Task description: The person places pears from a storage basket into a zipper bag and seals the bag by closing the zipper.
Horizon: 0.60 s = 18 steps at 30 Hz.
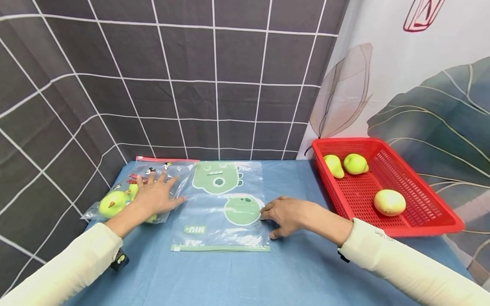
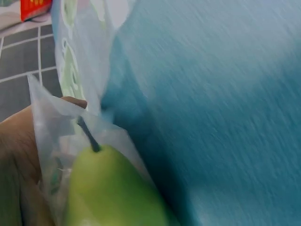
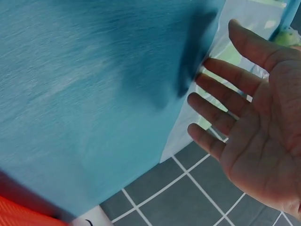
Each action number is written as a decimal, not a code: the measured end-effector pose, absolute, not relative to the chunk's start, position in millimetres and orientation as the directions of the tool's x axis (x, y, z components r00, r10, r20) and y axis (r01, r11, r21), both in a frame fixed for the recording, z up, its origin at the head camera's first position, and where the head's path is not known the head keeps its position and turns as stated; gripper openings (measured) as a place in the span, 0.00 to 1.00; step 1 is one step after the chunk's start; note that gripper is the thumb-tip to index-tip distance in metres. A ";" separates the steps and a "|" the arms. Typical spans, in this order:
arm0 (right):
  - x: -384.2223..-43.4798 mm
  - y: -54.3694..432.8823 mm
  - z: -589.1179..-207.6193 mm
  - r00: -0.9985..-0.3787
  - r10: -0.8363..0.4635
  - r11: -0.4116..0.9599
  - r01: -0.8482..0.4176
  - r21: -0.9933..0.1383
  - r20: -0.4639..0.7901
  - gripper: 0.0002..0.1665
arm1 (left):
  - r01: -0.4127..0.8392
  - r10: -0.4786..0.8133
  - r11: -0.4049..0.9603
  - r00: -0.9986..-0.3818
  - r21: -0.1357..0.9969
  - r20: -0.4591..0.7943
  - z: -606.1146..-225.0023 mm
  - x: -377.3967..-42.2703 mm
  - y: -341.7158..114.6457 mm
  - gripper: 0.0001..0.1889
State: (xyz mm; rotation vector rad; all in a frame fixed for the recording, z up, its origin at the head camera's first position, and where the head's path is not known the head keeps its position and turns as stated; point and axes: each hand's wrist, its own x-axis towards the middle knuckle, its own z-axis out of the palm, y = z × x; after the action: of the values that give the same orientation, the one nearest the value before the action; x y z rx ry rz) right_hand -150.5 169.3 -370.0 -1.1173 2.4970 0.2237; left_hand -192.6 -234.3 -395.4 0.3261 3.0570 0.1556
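Note:
My left hand [image 1: 155,195], fingers spread, rests on a clear zip bag [image 1: 180,171] with a red slider edge and small cartoon prints. Green pears [image 1: 115,204] lie inside it; up close in the left wrist view, one pear [image 2: 110,190] shows its dark stem through the plastic. To the right, a second zip bag [image 1: 214,212] with green cartoon prints lies flat, its green zip edge nearest me. At that bag's right edge is my right hand [image 1: 288,216]. The right wrist view shows its fingers [image 3: 225,89] extended, palm bare, with nothing held.
A red plastic basket [image 1: 421,193] stands on the right of the blue cloth [image 1: 214,280]. In it are two green pears [image 1: 356,164] and a pale yellow oval fruit [image 1: 389,202]. A dark gridded curtain [image 1: 237,102] hangs behind and at left.

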 end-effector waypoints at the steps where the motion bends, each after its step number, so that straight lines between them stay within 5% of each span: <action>1: -150.5 170.0 -369.4 -0.604 -0.679 0.670 -0.742 -0.017 -0.417 0.36 | 0.203 0.210 0.973 -0.976 0.110 -0.056 -396.0 -193.1 -236.1 0.46; 18: -139.9 183.9 -364.9 -0.636 -0.717 0.679 -0.730 -0.076 -0.285 0.32 | 0.335 0.330 0.937 -0.942 0.100 0.058 -395.8 -187.2 -222.5 0.43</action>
State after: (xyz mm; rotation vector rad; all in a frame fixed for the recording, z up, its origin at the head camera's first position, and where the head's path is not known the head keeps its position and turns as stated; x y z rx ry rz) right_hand -139.9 183.9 -364.9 -1.1510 2.6017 0.0672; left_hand -187.2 -222.5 -395.8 0.5382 3.1318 0.1722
